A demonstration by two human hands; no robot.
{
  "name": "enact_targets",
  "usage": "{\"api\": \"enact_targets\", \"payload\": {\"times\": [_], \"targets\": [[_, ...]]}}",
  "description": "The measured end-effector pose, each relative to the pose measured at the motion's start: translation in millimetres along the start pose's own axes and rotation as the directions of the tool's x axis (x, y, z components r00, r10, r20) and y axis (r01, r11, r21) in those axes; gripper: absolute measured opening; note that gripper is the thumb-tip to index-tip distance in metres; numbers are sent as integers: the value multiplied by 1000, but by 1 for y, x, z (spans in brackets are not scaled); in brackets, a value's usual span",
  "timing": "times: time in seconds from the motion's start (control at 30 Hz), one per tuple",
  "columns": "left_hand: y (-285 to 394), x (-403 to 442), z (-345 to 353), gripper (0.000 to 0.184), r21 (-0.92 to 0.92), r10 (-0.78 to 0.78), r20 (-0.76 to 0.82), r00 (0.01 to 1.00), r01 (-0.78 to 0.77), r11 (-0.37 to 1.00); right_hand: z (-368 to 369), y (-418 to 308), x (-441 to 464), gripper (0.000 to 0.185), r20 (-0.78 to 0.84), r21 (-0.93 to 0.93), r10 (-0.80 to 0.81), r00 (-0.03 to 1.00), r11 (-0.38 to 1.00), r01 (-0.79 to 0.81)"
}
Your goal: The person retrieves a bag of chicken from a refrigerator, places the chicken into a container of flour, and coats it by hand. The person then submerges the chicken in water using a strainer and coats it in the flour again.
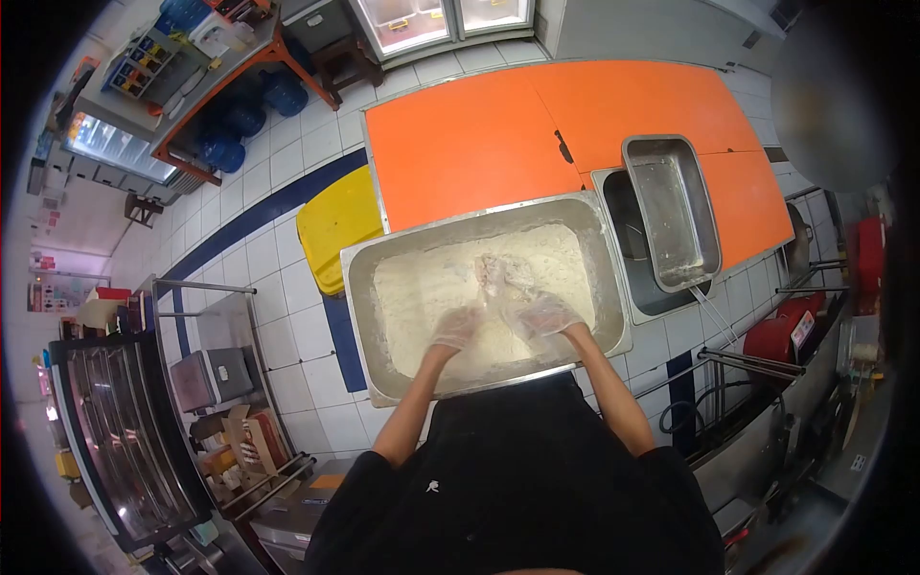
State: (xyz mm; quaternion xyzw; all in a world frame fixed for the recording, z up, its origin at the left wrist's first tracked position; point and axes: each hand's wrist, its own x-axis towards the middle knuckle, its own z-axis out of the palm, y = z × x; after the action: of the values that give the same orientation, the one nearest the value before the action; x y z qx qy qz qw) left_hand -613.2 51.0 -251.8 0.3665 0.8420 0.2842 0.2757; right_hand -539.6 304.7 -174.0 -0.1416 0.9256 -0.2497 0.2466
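A deep steel pan (356, 331) holds a wide bed of pale flour (412, 278). Several lumpy, flour-coated pieces (506, 272) are bunched near its middle, just beyond my hands; their kind is hard to make out. My left hand (460, 328), in a clear plastic glove, is low over the flour with its fingers stretched out and somewhat blurred. Opposite it, my right hand (544, 314), gloved the same way, has its fingers extended toward the pieces. Loose flour blurs the space between both hands. Neither hand visibly grips anything.
An orange-topped counter (460, 134) adjoins the pan's far side. To the right, a smaller steel pan (676, 216) rests across a dark opening, with a wire handle (714, 314) nearby. A yellow lid (337, 230) is at the left. A glass display cabinet (125, 431) stands lower left.
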Motion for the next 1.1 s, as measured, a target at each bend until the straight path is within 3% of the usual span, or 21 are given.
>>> {"api": "enact_targets", "payload": {"times": [0.07, 0.1, 0.17, 0.2, 0.23, 0.27, 0.4, 0.5, 0.6, 0.63, 0.67, 0.7, 0.73, 0.77, 0.8, 0.83, 0.9, 0.97, 1.03, 1.07, 1.1], "targets": [[34, -10, -45, 43, 327, -328, 361, 873, 212, 921, -20, -26, -13, 31, -84, 50, 158, 984, 987, -154], [31, -6, -34, 43, 326, -329, 353, 876, 214, 921, -32, -36, -16, 30, -163, 106, 311, 936, 949, -297], [24, 2, 11, 41, 170, 184, 141, 973, -207, 964, -8, -24, 6, 35, -72, 49, 290, 954, 957, -287], [37, 11, 23, 41, 169, 184, 139, 973, -206, 964, 4, -18, 13, 41, 25, -7, 277, 961, 961, -277], [52, 29, 34, 43, -58, -24, 97, 995, 30, 998, 7, -16, 13, 41, 19, -11, 279, 960, 960, -279], [61, 41, 38, 45, -290, -233, 105, 967, 254, 923, 10, -14, 9, 41, -32, 269, 309, 951, 919, -289], [117, 20, -40, 40, -497, -104, -163, 981, 9, 868, 26, -15, -2, 40, -96, 986, 482, 871, 167, 16], [133, 3, -75, 38, -595, -162, 36, 986, 152, 789, -34, -65, -27, 48, -11, 994, 601, 799, -80, 73], [149, -8, -83, 36, -323, -27, -186, 982, -35, 946, -62, -90, -45, 49, -41, 989, 548, 836, -97, 112], [153, -8, -77, 33, -903, -175, -61, 983, 21, 429, -69, -97, -47, 50, -54, 986, 530, 846, -104, 128], [155, -9, -72, 29, -934, -193, 135, 972, 60, -351, -73, -104, -47, 49, -195, 972, 437, 878, -32, 232], [147, -11, -71, 29, -934, -195, 135, 972, 59, -352, -73, -105, -43, 48, -265, 958, 382, 886, 2, 286], [132, -13, -73, 28, -902, -157, -221, 962, -141, 407, -74, -106, -40, 48, -331, 940, 324, 886, 29, 341], [121, -13, -73, 27, -311, 119, -440, 890, -275, 910, -69, -99, -30, 45, -191, 948, 469, 862, 317, 38], [123, -13, -74, 27, -309, 121, -440, 890, -277, 910, -60, -91, -20, 43, -105, 805, 631, 768, 507, -307], [126, -12, -76, 30, -518, -54, -458, 887, -217, 827, -36, -79, -9, 43, -107, 804, 629, 770, 511, -305], [135, -10, -82, 34, -701, -238, -445, 863, -171, 692, 8, -62, 7, 40, -238, 902, 600, 763, 428, -55], [148, -1, -88, 44, -852, -632, -118, 766, 248, 460, 18, -70, 10, 33, -456, 856, 498, 738, 471, 211], [155, 1, -80, 45, -756, -597, -263, 758, 222, 615, 3, -91, 6, 30, -614, 761, 399, 680, 527, 378], [159, 1, -75, 46, -629, -534, -396, 747, 203, 750, -15, -108, 2, 35, -672, 482, 291, 681, 870, 104], [154, 2, -62, 46, -631, -530, -393, 752, 198, 750, -25, -118, 0, 45, -676, 62, 175, 716, 982, -181]]}}
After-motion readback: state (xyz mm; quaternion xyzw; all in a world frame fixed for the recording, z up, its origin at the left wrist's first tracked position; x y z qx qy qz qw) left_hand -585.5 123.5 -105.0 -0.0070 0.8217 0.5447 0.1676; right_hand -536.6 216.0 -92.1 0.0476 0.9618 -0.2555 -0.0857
